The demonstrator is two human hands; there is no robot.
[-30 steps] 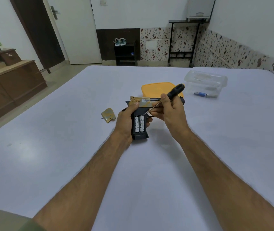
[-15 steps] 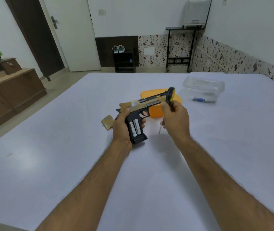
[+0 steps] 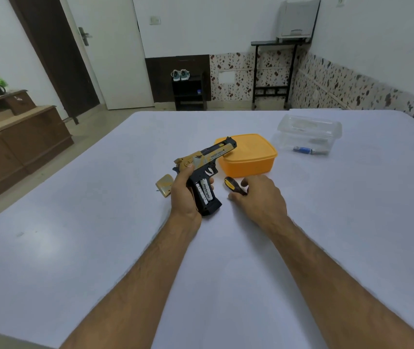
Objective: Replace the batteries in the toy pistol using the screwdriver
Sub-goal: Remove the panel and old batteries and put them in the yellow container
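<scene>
Your left hand point(image 3: 184, 195) is gripping the light, rigid toy pistol point(image 3: 204, 170) by its grip; your right hand point(image 3: 257, 197) is loosely curling around the screwdriver point(image 3: 233, 185); the batteries point(image 3: 204, 193) are looking slippery, so be pinching their ends.

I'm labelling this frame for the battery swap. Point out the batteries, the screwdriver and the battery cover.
batteries point(image 3: 205, 192), head view, white label.
screwdriver point(image 3: 230, 183), head view, black handle.
battery cover point(image 3: 165, 188), head view, gold face.

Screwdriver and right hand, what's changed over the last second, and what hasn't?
The right hand has brought the screwdriver away from the toy pistol's grip and down to the table, beside the orange box; its fingers are still on the handle. The pistol is now tilted muzzle-up. Unchanged: the left hand holds the pistol, two batteries sit in the open compartment, and the cover lies on the table.
</scene>
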